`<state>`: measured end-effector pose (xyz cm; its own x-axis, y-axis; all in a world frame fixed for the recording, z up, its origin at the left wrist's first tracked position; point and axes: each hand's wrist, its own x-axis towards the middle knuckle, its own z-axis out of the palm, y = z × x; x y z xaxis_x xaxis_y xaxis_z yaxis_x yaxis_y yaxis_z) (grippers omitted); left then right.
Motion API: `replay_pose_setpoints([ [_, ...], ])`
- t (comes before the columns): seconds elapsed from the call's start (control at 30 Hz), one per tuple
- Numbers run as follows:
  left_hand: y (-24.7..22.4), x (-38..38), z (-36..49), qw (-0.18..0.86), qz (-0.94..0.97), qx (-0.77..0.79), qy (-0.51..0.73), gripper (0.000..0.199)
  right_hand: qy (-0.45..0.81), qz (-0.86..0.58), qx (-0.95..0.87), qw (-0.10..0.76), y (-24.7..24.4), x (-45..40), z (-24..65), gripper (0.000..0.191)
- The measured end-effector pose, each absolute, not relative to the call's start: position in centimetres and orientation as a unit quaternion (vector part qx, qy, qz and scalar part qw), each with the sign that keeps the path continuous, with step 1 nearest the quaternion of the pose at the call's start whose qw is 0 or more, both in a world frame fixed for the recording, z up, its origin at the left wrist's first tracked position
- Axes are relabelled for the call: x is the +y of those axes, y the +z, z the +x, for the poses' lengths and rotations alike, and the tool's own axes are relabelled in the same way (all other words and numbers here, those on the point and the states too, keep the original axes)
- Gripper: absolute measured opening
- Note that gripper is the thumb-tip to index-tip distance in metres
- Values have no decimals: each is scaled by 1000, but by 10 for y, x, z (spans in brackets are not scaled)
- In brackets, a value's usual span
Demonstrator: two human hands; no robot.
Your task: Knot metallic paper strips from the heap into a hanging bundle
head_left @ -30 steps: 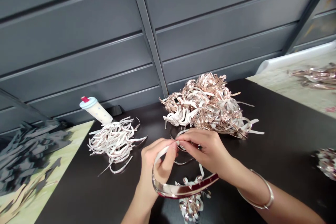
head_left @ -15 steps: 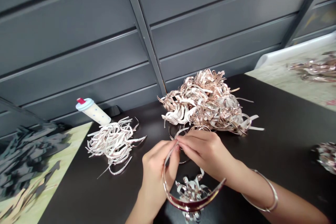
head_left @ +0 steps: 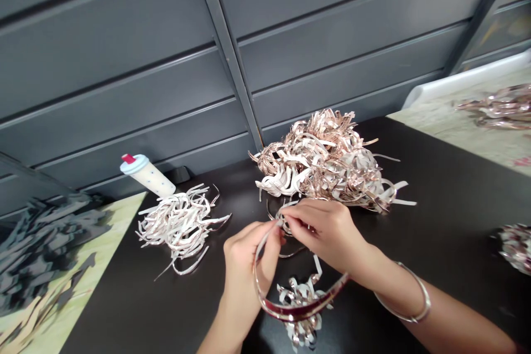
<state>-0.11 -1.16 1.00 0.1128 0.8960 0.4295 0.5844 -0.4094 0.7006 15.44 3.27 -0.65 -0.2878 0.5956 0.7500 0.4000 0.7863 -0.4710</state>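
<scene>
My left hand (head_left: 249, 257) and my right hand (head_left: 326, 232) meet at the fingertips above a dark tabletop (head_left: 448, 188). Both pinch a long, shiny, mirror-foil paper strip (head_left: 286, 314), which sags in a loop below them. A small curled foil bunch (head_left: 301, 298) lies under the loop. Behind my right fingers sits a big heap of rose-gold and white curled strips (head_left: 323, 163). To the left of my left hand is a looser pile of pale, thin strips (head_left: 180, 227). A metal bangle (head_left: 409, 301) circles my right wrist.
A white glue bottle with a red tip (head_left: 145, 175) lies behind the pale pile. Patterned sheets (head_left: 45, 249) lie at the left, and another sheet (head_left: 489, 138) with foil strips lies at the upper right. A foil cluster (head_left: 516, 249) sits at the right. Grey panelling (head_left: 124, 66) rises behind.
The strip's loop has swung from wide at the lower left to a narrower hang under my hands. My fingers have shifted along it, and the view has tilted slightly.
</scene>
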Motion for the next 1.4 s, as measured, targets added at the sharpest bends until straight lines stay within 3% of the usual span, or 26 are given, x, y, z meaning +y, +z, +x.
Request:
replay_pose_setpoints([
  [0.2,8,-10,-1,171,712,528,431,21,61,-314,-824,468,-11,28,153,23],
  [0.5,10,-14,6,149,750,531,366,23,-93,-315,-864,382,-11,28,150,34],
  [0.6,12,-14,6,154,750,532,361,24,-118,-311,-855,398,-11,30,149,36],
  [0.7,13,-13,4,170,749,523,370,24,-35,-309,-831,460,-10,35,148,28],
  [0.8,15,-12,-2,216,739,510,383,23,190,-313,-780,508,-8,42,150,16],
  [0.9,16,-11,-9,263,717,517,387,23,441,-302,-695,481,-6,49,152,10],
  [0.97,17,-10,-13,258,715,525,383,23,538,-283,-657,446,-6,51,153,13],
  [1.03,17,-9,-16,226,729,526,375,22,534,-279,-666,439,-5,51,155,15],
  [1.2,18,-9,-15,174,761,516,352,20,357,-304,-747,472,-3,47,159,8],
  [1.4,29,-9,-18,359,693,515,354,29,534,-247,-703,399,-1,52,165,24],
])
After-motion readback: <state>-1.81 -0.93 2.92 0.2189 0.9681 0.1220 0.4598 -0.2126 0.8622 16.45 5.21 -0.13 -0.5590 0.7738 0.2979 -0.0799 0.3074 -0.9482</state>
